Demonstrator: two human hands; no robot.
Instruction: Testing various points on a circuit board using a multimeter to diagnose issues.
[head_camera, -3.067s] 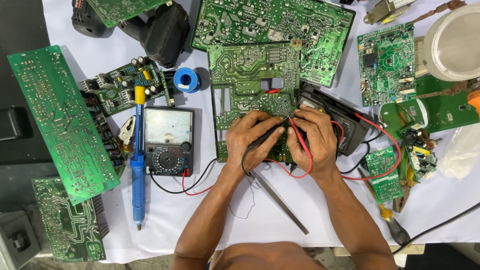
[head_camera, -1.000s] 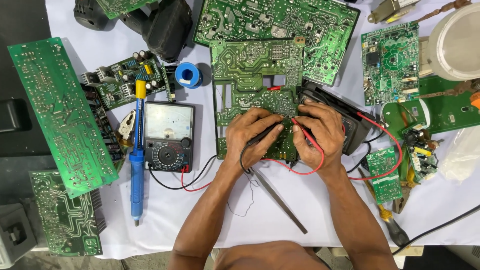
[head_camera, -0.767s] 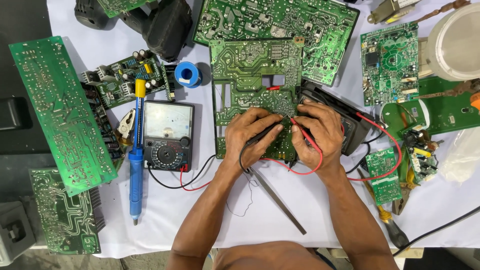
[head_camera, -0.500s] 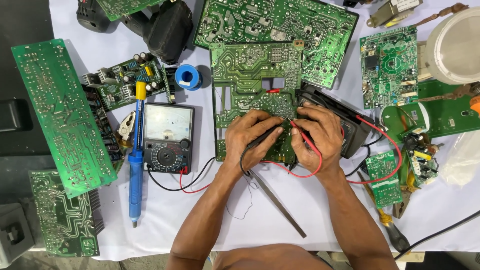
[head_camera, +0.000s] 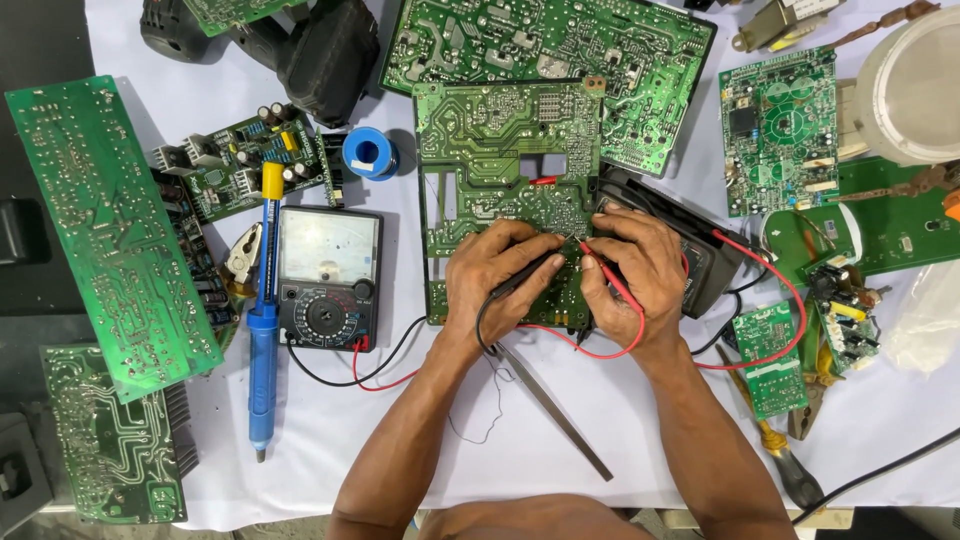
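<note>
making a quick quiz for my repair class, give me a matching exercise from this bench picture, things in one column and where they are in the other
Things:
1. black test probe
2. red test probe
3. blue-handled desoldering pump
4. blue spool of solder wire

Places:
A. lying left of the black analogue multimeter
B. in the left hand
C. above the multimeter
D. in the right hand

Pairs: 1-B, 2-D, 3-A, 4-C

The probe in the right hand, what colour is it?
Red, with a red lead; the probe shows best in the head view, held in the right hand.
</note>
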